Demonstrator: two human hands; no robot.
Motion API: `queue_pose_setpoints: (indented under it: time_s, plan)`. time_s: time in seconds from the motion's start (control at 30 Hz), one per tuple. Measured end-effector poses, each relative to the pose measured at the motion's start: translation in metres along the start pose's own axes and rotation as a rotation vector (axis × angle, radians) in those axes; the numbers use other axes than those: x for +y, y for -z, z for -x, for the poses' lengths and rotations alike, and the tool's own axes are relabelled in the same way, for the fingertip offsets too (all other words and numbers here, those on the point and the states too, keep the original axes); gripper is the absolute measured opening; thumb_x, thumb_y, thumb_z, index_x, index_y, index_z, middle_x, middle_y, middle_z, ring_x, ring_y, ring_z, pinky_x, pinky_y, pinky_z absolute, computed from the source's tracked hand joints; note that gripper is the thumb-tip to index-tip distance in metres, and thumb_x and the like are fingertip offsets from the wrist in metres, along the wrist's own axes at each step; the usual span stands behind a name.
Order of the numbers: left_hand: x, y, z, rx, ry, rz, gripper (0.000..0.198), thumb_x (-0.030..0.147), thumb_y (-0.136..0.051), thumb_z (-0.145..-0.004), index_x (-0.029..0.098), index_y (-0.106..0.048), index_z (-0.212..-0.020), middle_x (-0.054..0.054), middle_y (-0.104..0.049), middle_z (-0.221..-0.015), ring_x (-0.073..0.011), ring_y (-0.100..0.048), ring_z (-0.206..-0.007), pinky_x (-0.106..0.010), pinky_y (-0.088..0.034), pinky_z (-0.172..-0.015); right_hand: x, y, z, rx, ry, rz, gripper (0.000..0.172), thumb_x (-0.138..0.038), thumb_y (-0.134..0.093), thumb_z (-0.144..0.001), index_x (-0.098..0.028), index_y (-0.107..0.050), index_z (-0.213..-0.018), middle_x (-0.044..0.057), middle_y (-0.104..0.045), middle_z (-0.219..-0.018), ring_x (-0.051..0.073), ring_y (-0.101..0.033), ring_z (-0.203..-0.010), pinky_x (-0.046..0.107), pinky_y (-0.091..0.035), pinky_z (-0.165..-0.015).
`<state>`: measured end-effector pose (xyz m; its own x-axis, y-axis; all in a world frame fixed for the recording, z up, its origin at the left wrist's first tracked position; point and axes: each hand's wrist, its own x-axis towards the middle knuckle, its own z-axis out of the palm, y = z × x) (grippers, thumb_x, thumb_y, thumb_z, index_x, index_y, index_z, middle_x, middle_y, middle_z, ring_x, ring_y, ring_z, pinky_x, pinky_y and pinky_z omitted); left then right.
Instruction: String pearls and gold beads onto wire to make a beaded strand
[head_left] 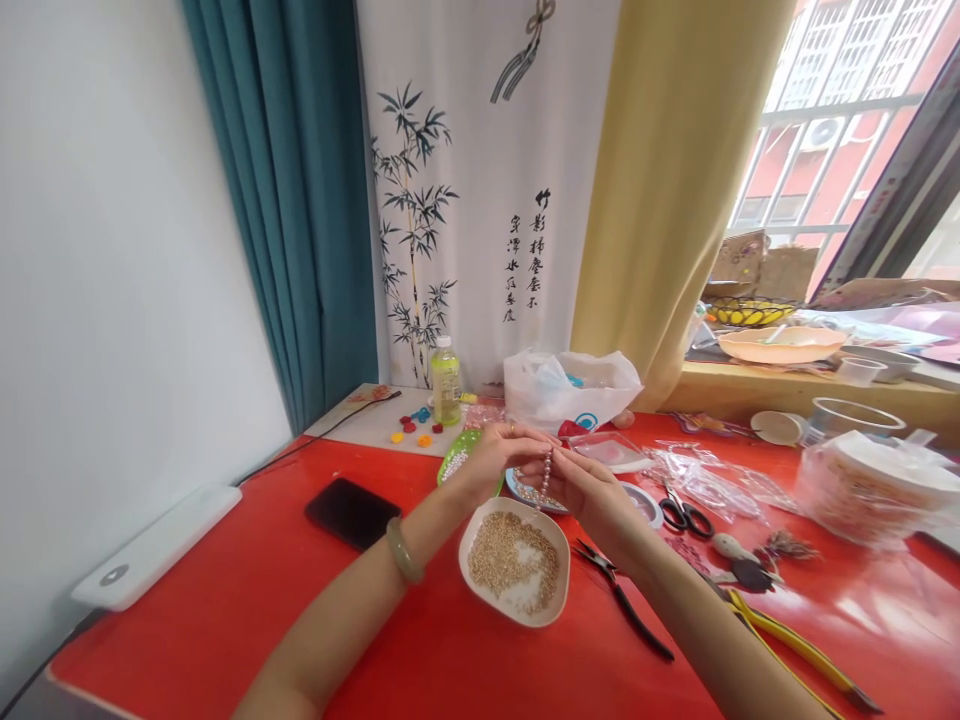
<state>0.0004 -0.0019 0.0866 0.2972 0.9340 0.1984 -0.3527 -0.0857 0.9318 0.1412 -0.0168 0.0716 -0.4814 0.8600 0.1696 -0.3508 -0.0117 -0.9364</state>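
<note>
My left hand (496, 455) and my right hand (586, 487) meet above the red table (225, 600), fingers pinched together. Between them hangs a short strand of pearl beads (545, 477), held by both hands. Just below stands a white dish (515, 570) of small golden beads. Behind the strand sit a small plate of pearls (525, 492) and a green dish (459, 455). A jade bangle (403, 550) circles my left wrist.
Black pliers (622, 598) and yellow-handled pliers (795, 650) lie right of the dish, scissors (684, 514) further back. A black phone (351, 512) lies left, a white device (154, 547) by the wall. A bottle (445, 381), a plastic bag (570, 390) and stacked plates (877, 485) stand around.
</note>
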Motion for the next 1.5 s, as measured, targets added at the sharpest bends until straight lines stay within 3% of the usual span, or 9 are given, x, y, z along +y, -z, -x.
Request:
queue_pose_setpoints:
  time_s: [0.2,0.43,0.57,0.77,0.97,1.07,1.2,1.33,1.5]
  plan:
    - [-0.006,-0.004,0.0,-0.074,-0.023,0.04,0.013,0.023,-0.065,-0.063,0.011,-0.065,-0.07,0.001,-0.053,-0.044,-0.0105,-0.048,-0.042,-0.025,-0.04,-0.049,0.005,0.006,-0.001,0.086,-0.048,-0.088,0.014,-0.03,-0.062,-0.074,-0.016,-0.064,-0.073,0.0,-0.063,-0.065,0.006,-0.056,-0.055,0.018,-0.044,-0.057]
    - [-0.007,0.0,-0.003,0.083,-0.093,0.05,0.017,0.026,-0.066,-0.065,0.012,-0.056,-0.068,-0.005,-0.064,-0.066,-0.013,-0.059,-0.063,-0.024,-0.043,-0.064,0.01,0.008,-0.005,0.091,-0.167,-0.221,0.022,-0.029,-0.07,-0.065,-0.011,-0.066,-0.078,-0.002,-0.057,-0.058,0.002,-0.046,-0.044,0.011,-0.037,-0.04]
    - [-0.004,0.004,-0.004,0.114,-0.084,0.169,0.019,0.027,-0.063,-0.07,0.016,-0.047,-0.069,-0.003,-0.063,-0.064,-0.0143,-0.062,-0.068,-0.026,-0.044,-0.069,0.013,0.004,-0.004,0.095,-0.231,-0.245,0.024,-0.027,-0.073,-0.062,-0.01,-0.067,-0.077,-0.002,-0.055,-0.057,0.001,-0.043,-0.043,0.009,-0.034,-0.038]
    - [0.011,0.012,-0.004,0.197,-0.184,0.352,0.012,0.013,-0.054,-0.075,0.015,-0.045,-0.068,0.003,-0.054,-0.057,-0.0109,-0.06,-0.061,-0.025,-0.047,-0.068,0.024,-0.002,0.0,0.061,-0.269,-0.156,0.022,-0.029,-0.07,-0.066,-0.009,-0.068,-0.077,-0.002,-0.053,-0.058,-0.001,-0.039,-0.044,0.009,-0.031,-0.039]
    - [0.021,0.016,-0.006,0.281,-0.241,0.495,0.016,0.005,-0.045,-0.078,0.015,-0.046,-0.066,0.006,-0.043,-0.051,-0.0052,-0.051,-0.049,-0.02,-0.047,-0.062,0.031,-0.008,0.003,-0.034,-0.272,-0.129,0.023,-0.032,-0.067,-0.069,-0.009,-0.067,-0.075,-0.003,-0.047,-0.056,-0.001,-0.024,-0.039,0.014,-0.014,-0.035]
    - [0.023,0.015,-0.005,0.311,-0.213,0.534,0.018,0.004,-0.041,-0.08,0.014,-0.045,-0.065,0.006,-0.039,-0.05,-0.0023,-0.04,-0.041,-0.015,-0.042,-0.05,0.03,-0.009,0.005,-0.046,-0.301,-0.158,0.025,-0.032,-0.067,-0.068,-0.009,-0.067,-0.08,-0.003,-0.048,-0.057,-0.002,-0.019,-0.038,0.015,-0.009,-0.035]
    - [0.025,0.016,-0.004,0.306,-0.201,0.559,0.019,0.004,-0.039,-0.081,0.014,-0.044,-0.065,0.006,-0.035,-0.051,-0.0006,-0.029,-0.036,-0.011,-0.026,-0.037,0.03,-0.009,0.005,-0.036,-0.328,-0.207,0.026,-0.032,-0.065,-0.07,-0.009,-0.067,-0.08,-0.001,-0.05,-0.058,-0.001,-0.02,-0.039,0.015,-0.01,-0.035]
    - [0.025,0.022,-0.005,0.304,-0.254,0.553,0.019,0.003,-0.04,-0.08,0.014,-0.044,-0.065,0.006,-0.034,-0.052,-0.0005,-0.024,-0.035,-0.013,-0.018,-0.034,0.031,-0.01,0.005,-0.005,-0.302,-0.194,0.026,-0.033,-0.061,-0.073,-0.008,-0.066,-0.08,0.003,-0.056,-0.061,0.001,-0.025,-0.041,0.016,-0.013,-0.036]
    - [0.025,0.024,-0.006,0.313,-0.287,0.525,0.018,0.005,-0.041,-0.081,0.014,-0.044,-0.066,0.006,-0.033,-0.052,-0.0009,-0.023,-0.036,-0.014,-0.017,-0.035,0.026,-0.017,0.007,0.015,-0.321,-0.085,0.025,-0.032,-0.057,-0.075,-0.009,-0.064,-0.081,0.0,-0.052,-0.053,0.001,-0.019,-0.038,0.018,-0.009,-0.037]
